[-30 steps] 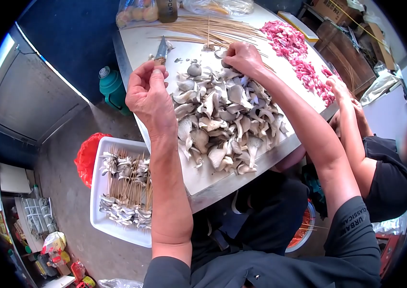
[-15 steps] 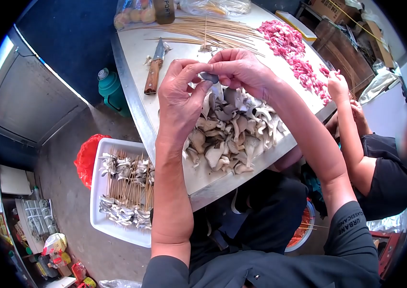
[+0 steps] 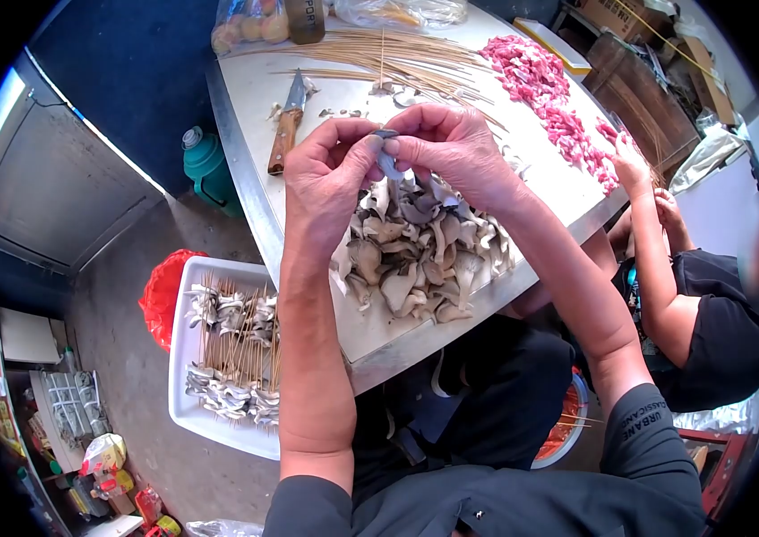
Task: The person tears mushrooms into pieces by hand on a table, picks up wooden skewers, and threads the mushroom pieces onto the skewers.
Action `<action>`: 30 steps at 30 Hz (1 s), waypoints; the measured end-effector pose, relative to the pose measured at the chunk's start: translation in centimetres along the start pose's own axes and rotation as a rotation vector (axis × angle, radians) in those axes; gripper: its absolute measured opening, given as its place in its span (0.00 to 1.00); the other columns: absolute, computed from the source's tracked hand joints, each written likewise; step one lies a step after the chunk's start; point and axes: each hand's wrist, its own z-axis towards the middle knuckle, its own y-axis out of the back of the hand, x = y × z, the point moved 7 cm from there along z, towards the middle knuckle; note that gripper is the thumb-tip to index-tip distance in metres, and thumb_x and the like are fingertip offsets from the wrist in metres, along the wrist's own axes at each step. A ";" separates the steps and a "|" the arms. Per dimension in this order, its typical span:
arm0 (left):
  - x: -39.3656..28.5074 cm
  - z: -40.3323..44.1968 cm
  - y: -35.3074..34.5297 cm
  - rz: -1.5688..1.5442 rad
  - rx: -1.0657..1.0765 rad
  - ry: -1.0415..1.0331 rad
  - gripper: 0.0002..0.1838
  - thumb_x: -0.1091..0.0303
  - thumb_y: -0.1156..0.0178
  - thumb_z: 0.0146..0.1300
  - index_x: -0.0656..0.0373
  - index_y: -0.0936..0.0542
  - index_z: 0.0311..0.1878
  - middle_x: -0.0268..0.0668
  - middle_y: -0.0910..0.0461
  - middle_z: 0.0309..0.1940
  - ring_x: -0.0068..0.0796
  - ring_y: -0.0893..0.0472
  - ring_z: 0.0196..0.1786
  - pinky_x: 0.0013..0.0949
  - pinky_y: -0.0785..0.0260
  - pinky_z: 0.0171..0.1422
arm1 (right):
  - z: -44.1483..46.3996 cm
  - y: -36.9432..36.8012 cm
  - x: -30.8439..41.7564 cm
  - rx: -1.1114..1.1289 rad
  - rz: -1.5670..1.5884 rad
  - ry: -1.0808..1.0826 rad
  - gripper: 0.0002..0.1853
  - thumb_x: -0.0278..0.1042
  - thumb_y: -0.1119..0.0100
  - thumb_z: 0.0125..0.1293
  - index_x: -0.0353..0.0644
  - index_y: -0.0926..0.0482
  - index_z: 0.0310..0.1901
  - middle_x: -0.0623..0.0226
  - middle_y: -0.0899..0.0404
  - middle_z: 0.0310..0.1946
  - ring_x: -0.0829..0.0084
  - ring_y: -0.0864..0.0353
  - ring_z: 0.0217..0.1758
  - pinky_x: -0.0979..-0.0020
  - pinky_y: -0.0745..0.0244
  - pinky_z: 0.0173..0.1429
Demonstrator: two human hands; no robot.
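Between my two hands, above the table, is a grey oyster mushroom piece. My left hand pinches it from the left with thumb and forefinger. From the other side my right hand grips it, fingertips close to the left thumb. Right below lies a heap of loose oyster mushrooms. A thin bamboo skewer stands up just beyond my hands, with a mushroom piece at its lower end. Left of my hands rests a knife with a wooden handle. Many bamboo skewers lie spread at the table's far side.
A white tray of skewered mushrooms stands low at left, beside a red plastic bag. Pink meat pieces cover the table's right side, where a co-worker's hand works. A teal jug stands on the floor.
Both hands have come slightly lower and nearer to me. The mushroom piece now hangs down between the fingertips. The co-worker's hand has shifted slightly at the meat.
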 end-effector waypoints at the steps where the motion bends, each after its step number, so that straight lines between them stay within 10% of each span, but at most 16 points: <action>1: 0.1 0.0 -0.1 0.018 0.034 0.020 0.04 0.74 0.40 0.67 0.64 0.20 0.42 0.31 0.19 0.31 0.14 0.23 0.30 0.18 0.29 0.34 | -0.1 -0.1 0.1 0.000 0.001 -0.001 0.12 0.34 0.33 0.63 0.34 0.18 0.43 0.71 0.18 0.28 0.85 0.21 0.30 0.84 0.28 0.29; 18: 0.7 0.1 1.4 -0.165 -0.180 0.008 0.02 0.75 0.41 0.67 0.64 0.22 0.39 0.33 0.21 0.29 0.20 0.24 0.27 0.22 0.30 0.33 | -0.1 1.6 -2.0 -0.286 0.445 -0.090 0.03 0.22 0.36 0.60 0.34 0.20 0.35 0.66 0.20 0.25 0.80 0.22 0.21 0.80 0.27 0.23; 30: 0.9 0.1 -0.4 0.336 0.071 -0.058 0.19 0.83 0.55 0.64 0.62 0.20 0.54 0.38 0.19 0.44 0.17 0.22 0.34 0.22 0.29 0.39 | -1.6 6.1 -0.9 -0.478 -0.069 -0.065 0.10 0.24 0.43 0.61 0.31 0.20 0.43 0.66 0.19 0.30 0.82 0.21 0.25 0.82 0.27 0.25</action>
